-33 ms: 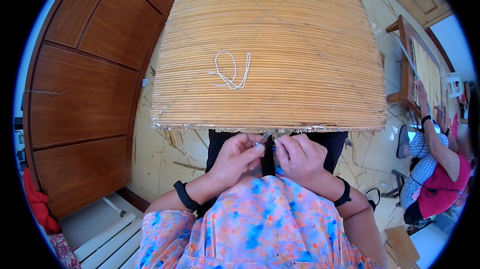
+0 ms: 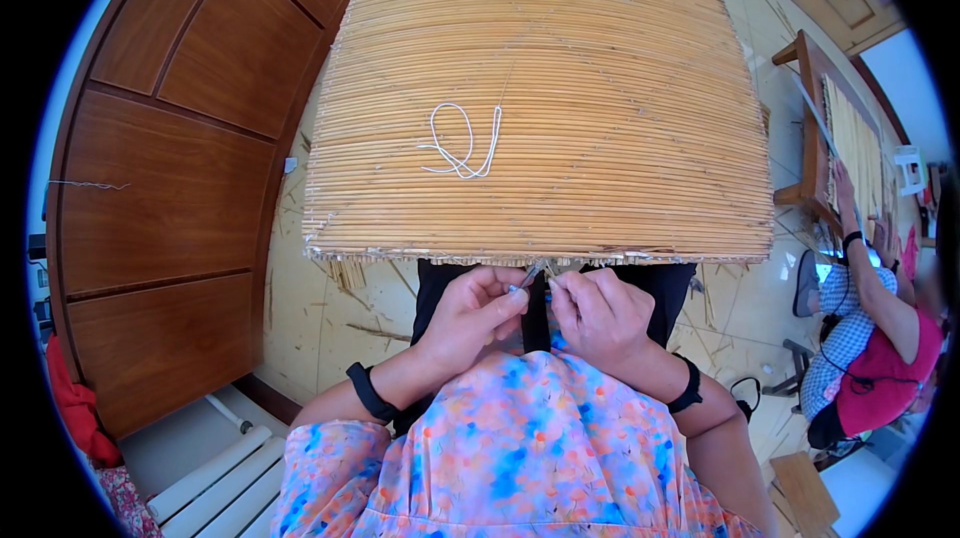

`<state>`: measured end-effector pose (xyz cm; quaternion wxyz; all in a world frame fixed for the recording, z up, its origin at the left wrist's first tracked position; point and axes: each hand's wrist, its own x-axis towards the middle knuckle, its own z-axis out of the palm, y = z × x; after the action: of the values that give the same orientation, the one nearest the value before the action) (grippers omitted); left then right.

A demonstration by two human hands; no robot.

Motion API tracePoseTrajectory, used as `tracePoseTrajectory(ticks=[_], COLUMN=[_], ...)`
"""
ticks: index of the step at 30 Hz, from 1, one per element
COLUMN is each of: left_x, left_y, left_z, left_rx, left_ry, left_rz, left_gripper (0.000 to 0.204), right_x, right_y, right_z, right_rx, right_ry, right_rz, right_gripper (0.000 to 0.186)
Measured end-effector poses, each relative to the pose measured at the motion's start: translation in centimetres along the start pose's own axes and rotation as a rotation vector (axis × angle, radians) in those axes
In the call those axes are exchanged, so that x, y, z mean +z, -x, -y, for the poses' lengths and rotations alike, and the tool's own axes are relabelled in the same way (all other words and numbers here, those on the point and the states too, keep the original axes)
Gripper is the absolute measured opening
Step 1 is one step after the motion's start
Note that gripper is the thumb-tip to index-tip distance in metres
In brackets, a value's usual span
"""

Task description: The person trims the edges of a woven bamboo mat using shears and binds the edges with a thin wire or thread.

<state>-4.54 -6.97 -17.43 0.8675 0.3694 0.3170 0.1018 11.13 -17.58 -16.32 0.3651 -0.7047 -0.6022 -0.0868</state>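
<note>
Head view: our left hand (image 2: 474,314), just below the near edge of a reed mat (image 2: 620,168), pinches a small shiny piece (image 2: 527,280). Our right hand (image 2: 606,312), beside it, has its grip closed; we cannot tell on what. White cord (image 2: 496,138) lies looped nearer the mat's left edge than its right.

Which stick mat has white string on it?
The big middle mat, with white string looped on top; the paler mat on the right table shows none.

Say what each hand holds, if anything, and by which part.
The left hand and right hand are curled beside the mat; anything held is too small to tell.
</note>
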Motion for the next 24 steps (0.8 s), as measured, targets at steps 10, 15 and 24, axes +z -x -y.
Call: tracePoseTrajectory(ticks=[10,15,24], left_x=[0.2,0.1,-0.3], left_y=[-0.4,-0.3,-0.2], left_z=[-0.7,-0.9,-1.3], left_rx=[0.003,-0.009,-0.084], left_ry=[-0.001,-0.015,-0.070], left_rz=[-0.015,-0.026,0.027], left_gripper=[0.024,0.022,0.021], right_x=[0.5,0.8,0.8], right_y=[0.4,0.5,0.4], right_z=[0.1,0.2,0.2], right_rx=[0.024,0.027,0.022], right_ry=[-0.112,-0.132,-0.130], right_rz=[-0.006,-0.034,-0.023], right_gripper=[0.017,0.017,0.017])
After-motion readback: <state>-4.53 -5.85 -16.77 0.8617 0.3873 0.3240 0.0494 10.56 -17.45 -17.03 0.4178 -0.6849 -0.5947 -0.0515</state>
